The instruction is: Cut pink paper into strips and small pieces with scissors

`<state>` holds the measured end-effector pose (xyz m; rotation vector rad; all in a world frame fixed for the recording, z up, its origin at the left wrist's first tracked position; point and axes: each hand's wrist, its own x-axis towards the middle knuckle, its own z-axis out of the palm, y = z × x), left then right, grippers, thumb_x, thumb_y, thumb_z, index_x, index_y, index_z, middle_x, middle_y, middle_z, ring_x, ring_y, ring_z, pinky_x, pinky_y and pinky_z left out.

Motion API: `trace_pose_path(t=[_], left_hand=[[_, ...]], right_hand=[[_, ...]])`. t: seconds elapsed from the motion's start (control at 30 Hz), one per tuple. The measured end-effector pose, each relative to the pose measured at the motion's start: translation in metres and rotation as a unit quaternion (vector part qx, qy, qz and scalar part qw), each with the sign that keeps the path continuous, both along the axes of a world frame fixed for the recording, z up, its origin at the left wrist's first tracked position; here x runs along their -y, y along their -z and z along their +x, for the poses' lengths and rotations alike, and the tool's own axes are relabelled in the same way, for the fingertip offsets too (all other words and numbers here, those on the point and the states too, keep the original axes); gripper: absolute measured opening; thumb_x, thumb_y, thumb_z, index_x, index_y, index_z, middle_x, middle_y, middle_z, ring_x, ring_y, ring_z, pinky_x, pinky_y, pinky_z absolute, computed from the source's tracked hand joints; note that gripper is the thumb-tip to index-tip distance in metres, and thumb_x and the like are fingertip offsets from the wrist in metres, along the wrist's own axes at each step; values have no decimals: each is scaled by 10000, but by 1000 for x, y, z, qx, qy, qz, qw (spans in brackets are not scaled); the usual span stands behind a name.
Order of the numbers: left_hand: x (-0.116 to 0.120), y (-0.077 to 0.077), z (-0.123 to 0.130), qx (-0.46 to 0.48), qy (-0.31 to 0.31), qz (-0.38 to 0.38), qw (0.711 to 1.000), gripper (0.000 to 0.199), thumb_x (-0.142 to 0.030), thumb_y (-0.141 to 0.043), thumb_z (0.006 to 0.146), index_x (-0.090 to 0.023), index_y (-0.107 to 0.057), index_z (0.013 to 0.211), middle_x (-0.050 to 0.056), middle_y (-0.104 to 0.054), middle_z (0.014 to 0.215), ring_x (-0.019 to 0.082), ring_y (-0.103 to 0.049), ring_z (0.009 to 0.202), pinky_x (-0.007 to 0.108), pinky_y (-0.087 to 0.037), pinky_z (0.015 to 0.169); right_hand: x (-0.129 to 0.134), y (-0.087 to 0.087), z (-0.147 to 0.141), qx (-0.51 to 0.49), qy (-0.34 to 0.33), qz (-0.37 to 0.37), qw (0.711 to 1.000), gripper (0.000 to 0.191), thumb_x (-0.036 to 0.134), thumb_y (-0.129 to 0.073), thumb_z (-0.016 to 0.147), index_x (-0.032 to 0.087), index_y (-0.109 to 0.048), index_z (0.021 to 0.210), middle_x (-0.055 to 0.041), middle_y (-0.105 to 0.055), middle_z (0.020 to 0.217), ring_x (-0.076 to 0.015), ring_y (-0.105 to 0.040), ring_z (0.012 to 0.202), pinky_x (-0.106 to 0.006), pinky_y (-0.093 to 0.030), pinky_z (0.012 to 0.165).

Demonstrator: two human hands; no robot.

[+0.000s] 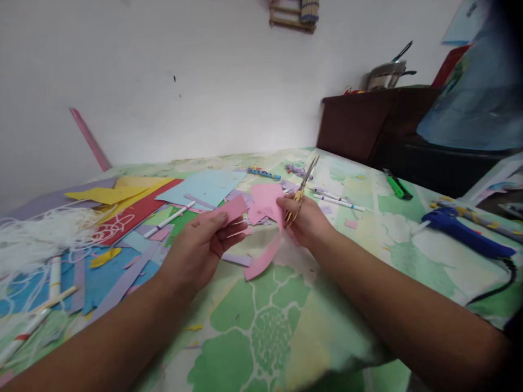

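My left hand (204, 239) pinches a small folded-looking piece of pink paper (235, 209) between thumb and fingers. To its right, my right hand (304, 218) is closed around a pair of scissors (303, 188), gold at the handles, with the blades pointing up and away. A larger pink paper (267, 198) with a curved strip (263, 262) hanging down is also at the fingers of my right hand. Between the two hands, small pink and purple scraps lie on the tablecloth.
Left lie white string (44, 234), coloured sheets such as a light blue one (204, 187), and a white marker (169, 219). Right are a green cutter (397, 184), a blue glue gun (466, 231) with a cord, and several pens. A brown cabinet (355, 128) stands behind.
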<state>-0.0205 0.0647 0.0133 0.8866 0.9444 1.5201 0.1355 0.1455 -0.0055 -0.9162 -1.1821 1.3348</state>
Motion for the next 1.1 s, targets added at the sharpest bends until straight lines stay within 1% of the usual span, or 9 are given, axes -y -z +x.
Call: trace_pose_path(t=[0.13, 0.2, 0.27, 0.4, 0.5, 0.6, 0.7, 0.9, 1.1], left_hand=[[-2, 3, 2, -4, -30, 16, 999, 104, -243, -547, 631, -152, -581, 669, 13, -592, 654, 125, -561, 621, 269, -466, 587], [-3, 4, 3, -5, -50, 10, 999, 123, -256, -558, 623, -152, -582, 685, 4, -567, 646, 100, -537, 592, 224, -449, 533], [-3, 5, 3, -3, -58, 9, 998, 127, -253, -562, 622, -143, -580, 684, -6, -542, 627, 78, -517, 572, 192, -431, 516], [-2, 3, 5, 12, -70, 26, 997, 96, -231, -568, 623, -142, -553, 655, -17, -540, 616, 74, -533, 590, 212, -439, 614], [-2, 1, 8, 21, -66, 6, 998, 84, -217, -571, 624, -162, -524, 666, -28, -550, 607, 75, -543, 577, 234, -442, 636], [-1, 2, 11, 11, -37, -17, 999, 92, -213, -576, 620, -164, -527, 681, -16, -569, 640, 97, -552, 639, 266, -436, 669], [0, 5, 14, -12, -33, -18, 999, 105, -220, -597, 591, -173, -551, 673, -19, -562, 682, 110, -537, 704, 258, -426, 670], [9, 2, 20, -145, 7, -77, 986, 157, -318, -582, 577, -164, -588, 608, -12, -520, 535, 91, -463, 478, 199, -369, 456], [14, -9, 20, -397, -4, -38, 917, 227, -364, -532, 606, -176, -599, 498, -13, -495, 452, 98, -406, 440, 193, -286, 404]], right_hand=[[-6, -7, 16, 260, 263, 142, 918, 254, 421, -515, 601, 194, -421, 667, -7, -452, 606, -148, -435, 556, -292, -326, 516], [-3, -16, 20, 340, 327, 230, 851, 287, 454, -505, 604, 188, -419, 671, -40, -463, 685, -181, -434, 665, -316, -316, 581], [3, -23, 21, 387, 325, 248, 827, 312, 476, -504, 600, 180, -427, 661, -62, -461, 693, -203, -424, 702, -329, -303, 596], [13, -24, 18, 385, 199, 191, 881, 368, 538, -504, 571, 177, -463, 632, -57, -474, 637, -189, -430, 622, -309, -295, 540], [20, -18, 8, 301, 10, 119, 946, 378, 546, -444, 621, 173, -502, 634, -44, -507, 620, -153, -438, 555, -285, -306, 508], [25, -14, -3, 203, -63, 80, 974, 320, 482, -489, 621, 169, -522, 674, -27, -516, 637, -133, -439, 568, -266, -323, 520], [29, -16, -10, 129, -82, 77, 985, 251, 400, -537, 605, 164, -512, 689, -6, -497, 621, -116, -435, 567, -248, -335, 534], [36, -26, -9, 106, -118, 95, 983, 157, 316, -532, 620, 169, -477, 621, 31, -435, 529, -91, -399, 508, -223, -321, 496], [36, -27, -6, 155, -150, 124, 969, 163, 337, -523, 622, 177, -491, 616, 30, -444, 541, -94, -398, 511, -228, -320, 493]])
